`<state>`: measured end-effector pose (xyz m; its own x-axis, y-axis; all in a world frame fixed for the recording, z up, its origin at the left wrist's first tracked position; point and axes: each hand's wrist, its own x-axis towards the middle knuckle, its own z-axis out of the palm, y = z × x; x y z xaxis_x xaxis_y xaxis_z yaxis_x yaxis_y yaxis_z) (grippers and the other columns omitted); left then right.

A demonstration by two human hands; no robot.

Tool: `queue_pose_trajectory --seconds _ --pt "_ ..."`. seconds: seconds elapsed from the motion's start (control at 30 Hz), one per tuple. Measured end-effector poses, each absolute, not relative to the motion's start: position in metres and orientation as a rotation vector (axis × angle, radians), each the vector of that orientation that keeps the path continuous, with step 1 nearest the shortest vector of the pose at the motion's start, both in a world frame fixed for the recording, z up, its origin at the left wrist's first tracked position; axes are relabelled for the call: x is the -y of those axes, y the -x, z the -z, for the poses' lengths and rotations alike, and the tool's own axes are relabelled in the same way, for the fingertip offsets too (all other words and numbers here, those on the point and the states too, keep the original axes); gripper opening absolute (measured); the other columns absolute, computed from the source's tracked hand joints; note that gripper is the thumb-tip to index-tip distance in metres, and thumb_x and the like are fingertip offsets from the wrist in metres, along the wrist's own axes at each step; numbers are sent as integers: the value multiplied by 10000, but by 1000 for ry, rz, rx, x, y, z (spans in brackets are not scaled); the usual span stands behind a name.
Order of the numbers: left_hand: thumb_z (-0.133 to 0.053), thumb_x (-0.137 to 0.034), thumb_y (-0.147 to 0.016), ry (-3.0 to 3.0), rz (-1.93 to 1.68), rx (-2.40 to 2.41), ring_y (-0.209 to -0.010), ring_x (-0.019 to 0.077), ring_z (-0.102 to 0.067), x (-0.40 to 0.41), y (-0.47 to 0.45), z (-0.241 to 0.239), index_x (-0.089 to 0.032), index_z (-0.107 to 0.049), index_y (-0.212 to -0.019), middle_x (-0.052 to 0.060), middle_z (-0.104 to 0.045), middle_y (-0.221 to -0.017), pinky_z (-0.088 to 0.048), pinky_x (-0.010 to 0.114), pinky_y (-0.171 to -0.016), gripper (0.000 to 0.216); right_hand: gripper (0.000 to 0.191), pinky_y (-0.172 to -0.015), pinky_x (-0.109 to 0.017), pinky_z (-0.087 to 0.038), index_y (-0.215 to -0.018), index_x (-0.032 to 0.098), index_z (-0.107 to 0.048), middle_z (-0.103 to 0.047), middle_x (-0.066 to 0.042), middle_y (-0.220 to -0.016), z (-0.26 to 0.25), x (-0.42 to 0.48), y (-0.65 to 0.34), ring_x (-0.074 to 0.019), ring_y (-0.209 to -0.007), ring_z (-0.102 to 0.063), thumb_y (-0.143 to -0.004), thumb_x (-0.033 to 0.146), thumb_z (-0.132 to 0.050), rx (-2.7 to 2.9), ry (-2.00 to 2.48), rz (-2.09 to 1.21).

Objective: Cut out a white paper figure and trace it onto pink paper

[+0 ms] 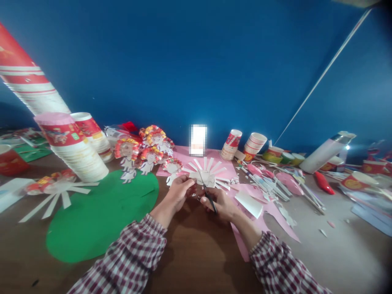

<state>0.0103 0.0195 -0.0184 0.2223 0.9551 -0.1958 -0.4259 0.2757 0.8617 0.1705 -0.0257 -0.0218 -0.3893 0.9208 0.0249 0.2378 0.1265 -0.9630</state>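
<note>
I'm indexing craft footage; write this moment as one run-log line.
left hand: near white paper, grip unclear | right hand: holding scissors, blades toward paper | left side: green sheet | beyond: pink sheet

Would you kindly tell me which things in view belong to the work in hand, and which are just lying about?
In use: black-handled scissors, right hand; white paper piece, left hand.

Apparently lying about: green sheet; red object; white cylinder.
</note>
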Motion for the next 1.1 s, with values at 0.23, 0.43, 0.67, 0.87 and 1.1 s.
queue_pose_trajectory --seconds 0.23,0.43,0.67,0.87,1.1 --pt "-721 -215 -579 -773 -1082 -879 -559 85 -551 -19 -10 17 -131 -565 -705 7 -603 -659 -445 203 -534 217 405 -532 -214 -394 -988 138 -608 -544 -2 -667 23 25 -171 -103 -562 -491 -793 491 -578 1722 1125 -1284" --pt "-727 -213 -571 -842 -1131 -874 -555 114 -571 -19 -13 19 -160 -568 -832 3 -631 -652 -462 237 -550 310 395 -533 -218 -402 -986 161 -608 -555 0 -671 24 25 -171 -109 -568 -511 -770 492 -606 1692 1164 -1265" --pt "-669 -313 -661 -1385 -1175 -1042 -536 119 -524 -25 -6 27 -154 -692 -738 12 -612 -594 -395 210 -512 178 351 -518 -218 -399 -944 161 -593 -551 1 -656 25 23 -173 -109 -555 -506 -799 480 -569 1674 1181 -1197" --pt "-639 -301 -696 -1507 -1208 -985 -524 107 -488 -26 -5 28 -166 -670 -680 1 -589 -577 -362 201 -507 139 283 -535 -213 -392 -925 171 -599 -578 4 -678 23 24 -172 -112 -577 -514 -799 423 -578 1760 1244 -1067" --pt "-638 -335 -704 -1254 -1144 -972 -517 104 -508 -23 -10 31 -151 -640 -696 -4 -572 -571 -392 207 -509 185 258 -583 -222 -397 -925 177 -628 -636 -6 -742 19 26 -173 -134 -636 -549 -797 396 -582 1903 1342 -853"
